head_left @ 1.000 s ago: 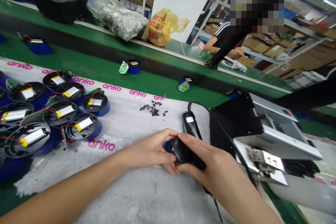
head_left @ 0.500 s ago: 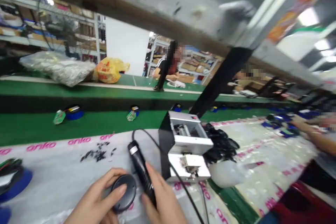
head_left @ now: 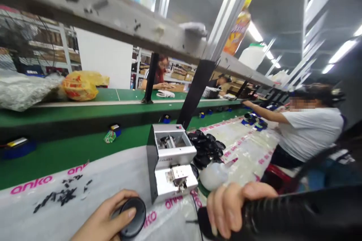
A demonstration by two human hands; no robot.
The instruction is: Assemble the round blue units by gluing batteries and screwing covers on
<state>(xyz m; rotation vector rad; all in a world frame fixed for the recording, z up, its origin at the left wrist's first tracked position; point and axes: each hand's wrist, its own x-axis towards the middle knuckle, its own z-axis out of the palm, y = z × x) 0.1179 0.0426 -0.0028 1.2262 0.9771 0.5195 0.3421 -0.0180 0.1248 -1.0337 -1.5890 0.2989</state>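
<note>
My left hand (head_left: pixel 109 212) pinches a round black plastic part (head_left: pixel 133 218) between thumb and fingers, its flat face tilted up. Close to the camera, my right hand (head_left: pixel 230 205) is wrapped around a black electric screwdriver (head_left: pixel 296 214), held nearly level with its thin bit pointing left toward the round part. The bit and the part are apart. Just beyond my hands stands a silver and black screw feeder (head_left: pixel 172 162) with an open-topped bay. A scatter of small black pieces (head_left: pixel 63 194) lies on the sheet left of it.
Black round parts (head_left: pixel 207 147) are heaped right of the feeder, beside a white squeeze bottle (head_left: pixel 213 176). Blue units with circuit boards (head_left: pixel 111 134) sit along the green belt (head_left: pixel 85 135). A shelf beam (head_left: pixel 118 19) crosses above. A co-worker (head_left: pixel 311 128) sits at right.
My right hand has lifted the screwdriver toward the camera and turned it from upright-slanting to nearly level. My left hand still holds the round part. The view has swung to the right.
</note>
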